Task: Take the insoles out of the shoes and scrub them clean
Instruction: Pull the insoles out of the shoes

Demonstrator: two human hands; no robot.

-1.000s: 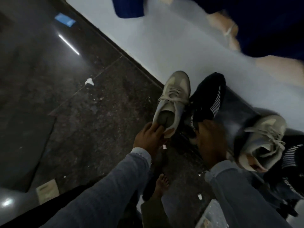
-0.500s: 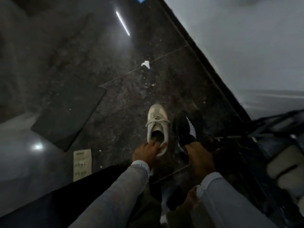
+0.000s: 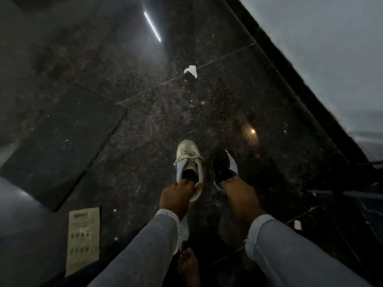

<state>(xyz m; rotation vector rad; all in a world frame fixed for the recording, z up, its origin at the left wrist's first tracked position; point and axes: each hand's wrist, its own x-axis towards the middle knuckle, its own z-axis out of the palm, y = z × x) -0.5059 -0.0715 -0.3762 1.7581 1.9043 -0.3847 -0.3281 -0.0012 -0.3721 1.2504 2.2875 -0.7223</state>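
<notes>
Gripped at its heel collar by the left hand [image 3: 176, 195], the beige lace-up sneaker [image 3: 189, 166] is being held above the dark speckled floor [image 3: 145, 121]; the black knit shoe [image 3: 224, 165] is being held likewise by the right hand [image 3: 240, 197]. Both are probably light and soft. Insoles are not being shown; heel edges are likely best pinched.

Sneaker [image 3: 188, 162] left of striped shoe [image 3: 226, 165], side by side; paper sheet [image 3: 83, 239] far left; mat [image 3: 60, 141] behind it

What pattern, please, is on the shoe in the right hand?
The black shoe shows short white stripes along its side, seen in the head view.
</notes>
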